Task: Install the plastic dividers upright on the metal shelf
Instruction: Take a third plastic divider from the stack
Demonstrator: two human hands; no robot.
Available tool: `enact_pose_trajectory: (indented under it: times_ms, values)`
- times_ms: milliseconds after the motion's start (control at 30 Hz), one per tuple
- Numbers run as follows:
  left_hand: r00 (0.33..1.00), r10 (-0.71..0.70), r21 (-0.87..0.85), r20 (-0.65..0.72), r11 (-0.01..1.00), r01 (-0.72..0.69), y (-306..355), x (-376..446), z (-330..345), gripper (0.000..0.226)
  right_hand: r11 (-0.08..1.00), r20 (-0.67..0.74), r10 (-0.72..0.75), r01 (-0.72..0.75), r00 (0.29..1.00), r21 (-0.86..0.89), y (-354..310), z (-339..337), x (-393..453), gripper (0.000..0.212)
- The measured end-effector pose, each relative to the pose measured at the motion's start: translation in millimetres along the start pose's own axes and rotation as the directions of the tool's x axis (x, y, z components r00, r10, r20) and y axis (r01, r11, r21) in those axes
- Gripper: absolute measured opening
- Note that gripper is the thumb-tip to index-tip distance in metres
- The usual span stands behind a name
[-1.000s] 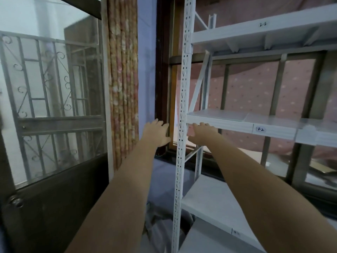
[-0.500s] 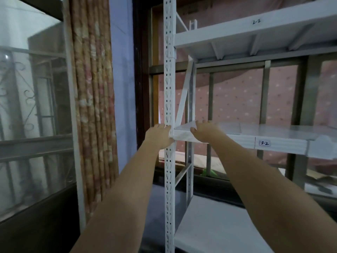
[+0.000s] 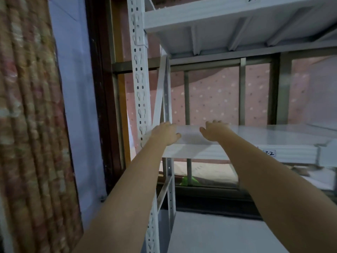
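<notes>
The white metal shelf [image 3: 295, 152] labelled 3-2 runs across at hand height. A clear plastic divider [image 3: 200, 170] shows faintly in front of the shelf's left end, its lower right corner well below the shelf edge. My left hand [image 3: 165, 133] holds the divider's upper left part beside the perforated front post [image 3: 140, 88]. My right hand [image 3: 215, 131] holds its upper right part over the shelf. Both thumbs lie on the near side. The fingers reach over the shelf top and are partly hidden.
An upper shelf [image 3: 218, 17] hangs close above, and a lower shelf [image 3: 218, 234] lies below my arms. Behind the rack are window bars [image 3: 242, 92] and a pink dotted curtain. A patterned curtain [image 3: 27, 125] and a dark door frame stand to the left.
The view has moved closer to the rack and to the right. Both hands have risen from the shelf's left corner onto its top, and the right hand has spread further right.
</notes>
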State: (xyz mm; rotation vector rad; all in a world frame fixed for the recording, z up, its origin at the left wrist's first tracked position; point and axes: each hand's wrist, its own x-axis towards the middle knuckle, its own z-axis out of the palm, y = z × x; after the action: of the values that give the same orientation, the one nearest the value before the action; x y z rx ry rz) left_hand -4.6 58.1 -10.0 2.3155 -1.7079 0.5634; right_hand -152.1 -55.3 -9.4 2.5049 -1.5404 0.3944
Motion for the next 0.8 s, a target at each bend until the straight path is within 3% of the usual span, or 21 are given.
enact_pose_trajectory:
  times_ms: [133, 333, 567, 800]
  values:
    - [1.0, 0.016, -0.077, 0.026, 0.997, -0.014, -4, 36, 24, 0.051, 0.991, 0.043, 0.137, -0.136, 0.99, -0.014, 9, 12, 24, 0.061]
    - [0.98, -0.099, -0.182, 0.171, 0.975, 0.13, -19, 79, 58, 0.059, 0.944, 0.082, 0.329, -0.327, 0.941, -0.036, 9, 26, 48, 0.059]
    - [0.955, -0.181, 0.024, 0.235, 0.983, 0.181, -23, 95, 56, 0.054, 0.904, 0.186, 0.425, -0.427, 0.886, -0.03, 12, 39, 68, 0.069]
    - [0.928, -0.282, 0.159, 0.245, 0.956, 0.248, -11, 99, 64, 0.047, 0.886, 0.141, 0.462, -0.451, 0.876, -0.104, 6, 27, 54, 0.053]
